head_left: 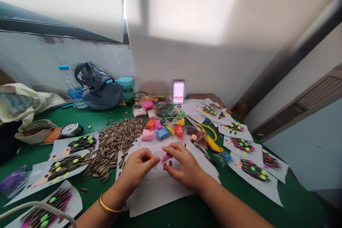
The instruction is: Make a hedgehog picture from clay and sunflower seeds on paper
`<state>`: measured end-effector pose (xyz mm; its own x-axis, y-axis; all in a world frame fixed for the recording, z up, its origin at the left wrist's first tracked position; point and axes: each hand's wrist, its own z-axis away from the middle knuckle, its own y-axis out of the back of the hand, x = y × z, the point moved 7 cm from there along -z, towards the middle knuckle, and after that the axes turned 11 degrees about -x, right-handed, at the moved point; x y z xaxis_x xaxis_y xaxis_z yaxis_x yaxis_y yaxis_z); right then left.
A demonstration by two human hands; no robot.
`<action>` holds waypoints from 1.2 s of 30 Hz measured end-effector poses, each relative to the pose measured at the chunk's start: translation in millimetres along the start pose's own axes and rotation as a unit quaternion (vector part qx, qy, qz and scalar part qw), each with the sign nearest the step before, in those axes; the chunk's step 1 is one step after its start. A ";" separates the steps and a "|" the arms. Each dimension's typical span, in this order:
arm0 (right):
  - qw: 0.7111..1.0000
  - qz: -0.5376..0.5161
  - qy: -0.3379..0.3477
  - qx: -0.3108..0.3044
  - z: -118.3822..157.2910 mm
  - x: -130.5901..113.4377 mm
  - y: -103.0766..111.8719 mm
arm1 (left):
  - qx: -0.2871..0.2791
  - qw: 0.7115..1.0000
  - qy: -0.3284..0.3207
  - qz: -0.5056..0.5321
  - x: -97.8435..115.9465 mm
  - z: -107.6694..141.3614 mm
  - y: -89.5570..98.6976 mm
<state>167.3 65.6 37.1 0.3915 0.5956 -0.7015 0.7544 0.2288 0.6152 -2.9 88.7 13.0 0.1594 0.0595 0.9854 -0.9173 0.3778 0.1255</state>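
Over white paper sheets (157,201), both of my hands hold a small clear plastic bag with magenta modelling clay (166,157). My left hand (137,167), with a gold bangle at the wrist, pinches the clear edge of the bag between thumb and fingertips. On the other side, my right hand (184,165) has its fingers closed on the clay end. Just beyond lie bagged lumps of clay: pale pink (148,134), blue (162,133) and red (179,131). A heap of striped sunflower seeds (112,149) spreads to the left of my left hand.
Hedgehog pictures made of seeds lie at the left (68,165) and right (252,169). Yellow-handled scissors (213,143) and a dark pen-like tool (205,154) are near my right hand. Behind stand a blue bag (103,91), a cup (126,91) and a phone (179,92).
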 end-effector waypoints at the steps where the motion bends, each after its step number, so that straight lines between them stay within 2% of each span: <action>1: 1.000 -0.006 0.008 0.002 -0.2 -2.4 -0.1 | 0.000 1.000 0.001 -0.005 0.2 1.0 -1.6; 5: 0.999 -0.025 0.024 -0.002 -1.4 -8.6 -3.3 | -0.035 0.999 0.008 -0.005 -1.9 4.3 -12.5; 7: 0.999 -0.035 0.026 -0.001 -1.4 -10.1 -3.5 | -0.054 0.998 -0.009 0.002 -0.5 5.1 -16.5; 11: 0.998 -0.050 0.029 0.018 0.4 -8.9 1.4 | -0.049 0.997 -0.060 -0.002 8.0 6.3 -16.1; 14: 0.998 -0.043 0.026 0.025 1.8 -4.0 3.2 | -0.051 0.997 -0.060 -0.004 8.9 6.1 -18.0; 17: 0.999 -0.026 0.021 0.016 2.4 -0.3 0.9 | -0.020 0.999 -0.049 0.012 4.8 4.4 -14.7; 21: 1.000 0.004 0.013 0.011 2.9 -1.2 1.2 | 0.041 0.995 -0.044 0.080 -4.6 -1.1 0.0; 25: 0.993 0.107 -0.025 0.043 5.4 -0.2 22.2 | 0.093 0.995 -0.028 0.036 -13.3 -9.0 23.9; 27: 0.974 0.208 -0.059 0.060 10.5 2.8 42.8 | 0.116 0.993 -0.017 -0.002 -16.9 -12.1 34.6; 29: 0.942 0.300 -0.136 0.071 21.9 12.7 69.9 | 0.112 0.993 0.000 -0.026 -21.1 -15.0 38.4; 33: 0.858 0.403 -0.319 -0.019 64.4 47.4 113.8 | 0.112 0.993 -0.013 -0.039 -22.1 -15.3 37.8; 36: 0.816 0.401 -0.402 -0.105 98.9 71.9 124.2 | 0.134 0.988 -0.031 -0.077 -20.8 -13.3 39.8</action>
<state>341.3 60.7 27.5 0.9981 -0.0614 0.0003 0.0114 0.1903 0.9817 -37.9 114.9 -4.0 0.2894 -0.0399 0.9564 -0.9488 0.1203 0.2921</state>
